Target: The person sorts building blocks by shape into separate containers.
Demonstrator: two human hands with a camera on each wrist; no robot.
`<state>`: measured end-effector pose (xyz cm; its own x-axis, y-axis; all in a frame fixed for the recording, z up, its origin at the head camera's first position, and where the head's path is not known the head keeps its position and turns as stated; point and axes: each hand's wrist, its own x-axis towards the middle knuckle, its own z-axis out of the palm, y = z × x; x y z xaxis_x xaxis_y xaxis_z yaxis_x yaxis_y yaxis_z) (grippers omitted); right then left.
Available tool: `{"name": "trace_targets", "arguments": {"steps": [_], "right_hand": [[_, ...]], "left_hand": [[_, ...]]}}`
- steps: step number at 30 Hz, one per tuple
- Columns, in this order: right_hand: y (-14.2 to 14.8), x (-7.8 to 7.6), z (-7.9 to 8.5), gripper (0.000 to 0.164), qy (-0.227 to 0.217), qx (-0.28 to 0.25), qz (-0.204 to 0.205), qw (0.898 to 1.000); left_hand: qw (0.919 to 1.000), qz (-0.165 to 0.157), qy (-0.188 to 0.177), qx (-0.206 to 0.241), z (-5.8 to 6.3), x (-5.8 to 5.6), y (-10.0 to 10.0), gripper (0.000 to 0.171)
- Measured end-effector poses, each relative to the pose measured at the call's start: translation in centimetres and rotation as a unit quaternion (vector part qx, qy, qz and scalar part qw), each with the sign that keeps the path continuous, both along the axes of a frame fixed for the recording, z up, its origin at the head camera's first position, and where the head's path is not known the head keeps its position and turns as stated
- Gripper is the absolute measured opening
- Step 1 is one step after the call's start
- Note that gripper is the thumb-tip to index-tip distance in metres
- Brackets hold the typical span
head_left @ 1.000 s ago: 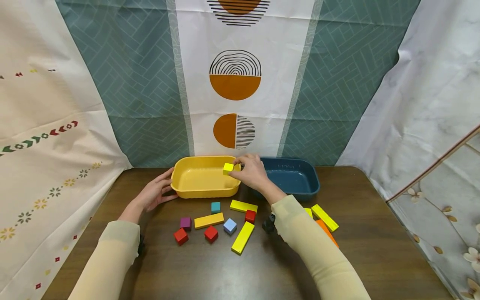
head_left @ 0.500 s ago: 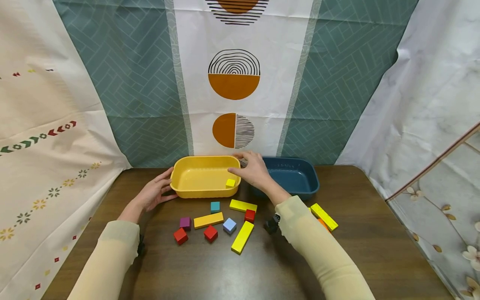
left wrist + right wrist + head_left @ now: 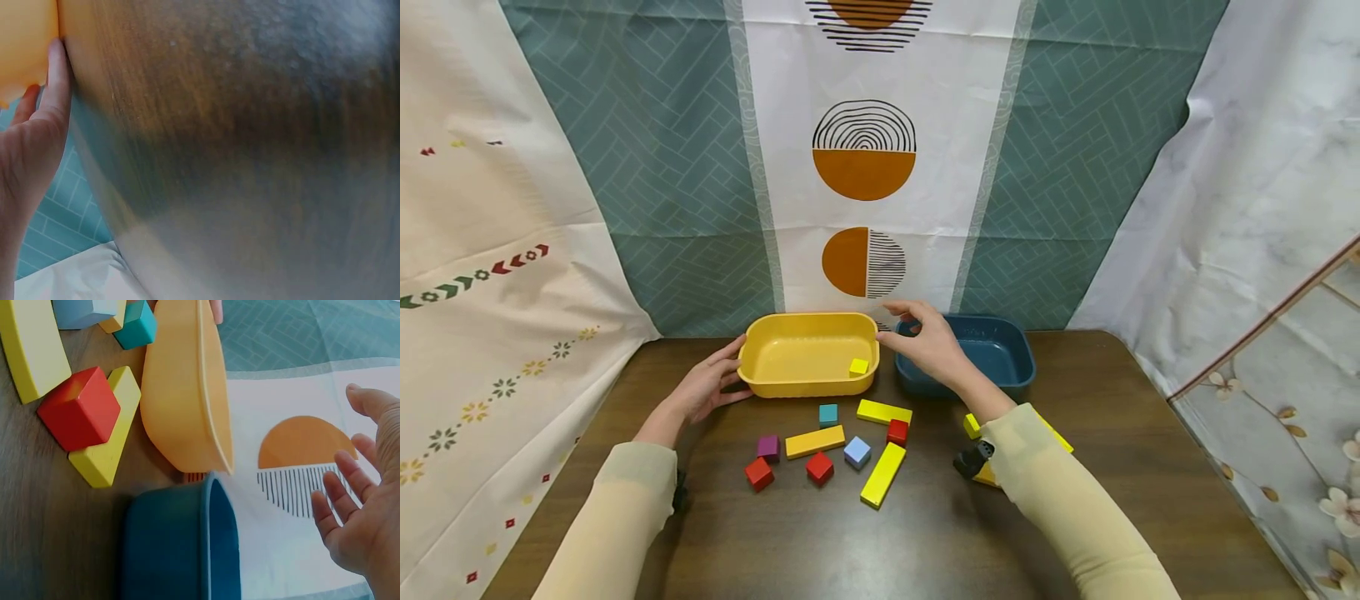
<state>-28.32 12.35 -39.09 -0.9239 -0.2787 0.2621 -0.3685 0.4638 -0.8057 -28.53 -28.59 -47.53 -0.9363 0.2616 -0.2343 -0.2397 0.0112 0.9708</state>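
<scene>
My left hand (image 3: 703, 387) rests against the left end of the yellow plastic tray (image 3: 808, 388), its fingers fairly straight along the wall. The left wrist view shows that hand (image 3: 37, 140) touching the tray's outer side. A small yellow cube (image 3: 859, 367) lies inside the tray, near its front right corner. Over the near left part of the dark blue tray (image 3: 1000, 379) hovers my right hand (image 3: 932, 343), thumb and fingers spread apart and holding nothing. The right wrist view confirms the spread fingers of this hand (image 3: 369, 500), raised above both trays.
In front of the trays lie yellow bars (image 3: 883, 475), an orange-yellow bar (image 3: 815, 442), red cubes (image 3: 820, 469), a purple cube (image 3: 768, 448), a teal cube (image 3: 828, 415) and a light blue cube (image 3: 857, 452). More yellow blocks (image 3: 972, 426) are partly hidden by my right sleeve.
My right hand let go of the yellow cube, which dropped into the yellow tray. The hand then moved right, over the blue tray's edge. The left hand stayed at the yellow tray.
</scene>
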Motion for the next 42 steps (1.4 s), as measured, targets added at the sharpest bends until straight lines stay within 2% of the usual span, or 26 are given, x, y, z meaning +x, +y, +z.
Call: {"name": "trace_targets", "arguments": {"steps": [14,28,38,42], "right_hand": [[3.7,2.3,1.0,0.053,0.018,-0.039,-0.004,0.999],[7.0,5.4,0.8,0.046,0.024,-0.061,-0.050,0.997],[9.0,7.0,0.3,0.046,0.035,-0.056,-0.096,0.993],[10.0,7.7,-0.2,0.045,0.031,-0.037,-0.117,0.992]], "left_hand": [[1.0000,-0.003,0.001,0.000,-0.2,0.0,0.0,0.059],[1.0000,-0.001,0.003,-0.005,-0.1,-0.2,0.1,0.058],[0.9999,-0.016,0.003,0.006,0.0,-0.1,0.0,0.060],[0.9998,-0.017,0.001,0.009,0.1,-0.1,-0.1,0.059]]}}
